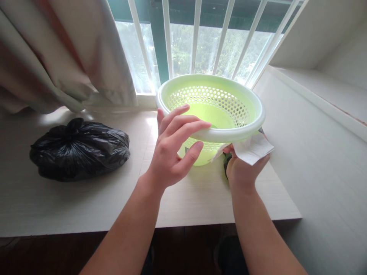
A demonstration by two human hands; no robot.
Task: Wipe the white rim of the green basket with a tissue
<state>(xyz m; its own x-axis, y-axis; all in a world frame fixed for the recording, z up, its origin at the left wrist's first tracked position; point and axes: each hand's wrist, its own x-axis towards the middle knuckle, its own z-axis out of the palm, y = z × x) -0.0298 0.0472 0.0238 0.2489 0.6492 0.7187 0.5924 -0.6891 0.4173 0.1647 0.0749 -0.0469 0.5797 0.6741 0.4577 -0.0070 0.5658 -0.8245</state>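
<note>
A pale green plastic basket [218,112] with a perforated wall and a thick whitish rim stands on the white ledge. My left hand [176,147] is at its near left rim, fingers spread over the edge and thumb outside below it. Under the rim on the right side, my right hand [246,166] is closed around a folded white tissue [254,148], which touches or nearly touches the basket. Its fingertips are mostly hidden by the tissue and the rim. A dark thing [226,164] shows beside the right palm; I cannot make out what it is.
A knotted black plastic bag [80,149] lies on the ledge [134,208] to the left. Behind are a curtain [65,53] and a window with white bars [196,38]. A white panel [318,152] borders the right side. The ledge's front edge drops to a dark floor.
</note>
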